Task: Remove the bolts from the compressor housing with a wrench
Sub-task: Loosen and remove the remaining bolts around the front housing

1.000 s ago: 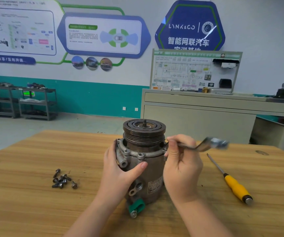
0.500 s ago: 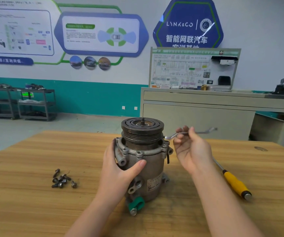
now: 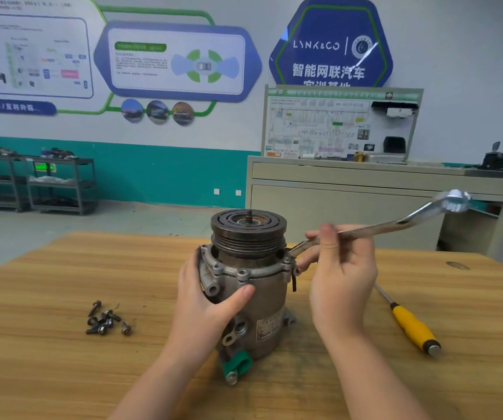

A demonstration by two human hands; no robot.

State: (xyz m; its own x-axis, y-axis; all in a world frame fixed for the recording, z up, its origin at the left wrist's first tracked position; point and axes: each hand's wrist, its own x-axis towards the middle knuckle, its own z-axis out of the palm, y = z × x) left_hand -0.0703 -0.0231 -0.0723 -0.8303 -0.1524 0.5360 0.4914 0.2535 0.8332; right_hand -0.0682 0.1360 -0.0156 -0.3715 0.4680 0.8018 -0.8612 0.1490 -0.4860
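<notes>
Head view: my left hand (image 3: pixel 211 298) grips the upright grey compressor (image 3: pixel 253 286); my right hand (image 3: pixel 342 277) pinches the wrench (image 3: pixel 380 227).

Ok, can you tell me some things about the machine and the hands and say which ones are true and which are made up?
1. The left hand holds the side of the compressor. True.
2. The right hand holds the screwdriver. False: it holds the wrench; the yellow-handled screwdriver lies on the table.
3. A little pile of loose bolts lies on the table on the left-hand side of the compressor. True.
4. The compressor is lying on its side. False: it stands upright, pulley on top.
5. The wrench's near end reaches the flange at the compressor's right side. True.
</notes>
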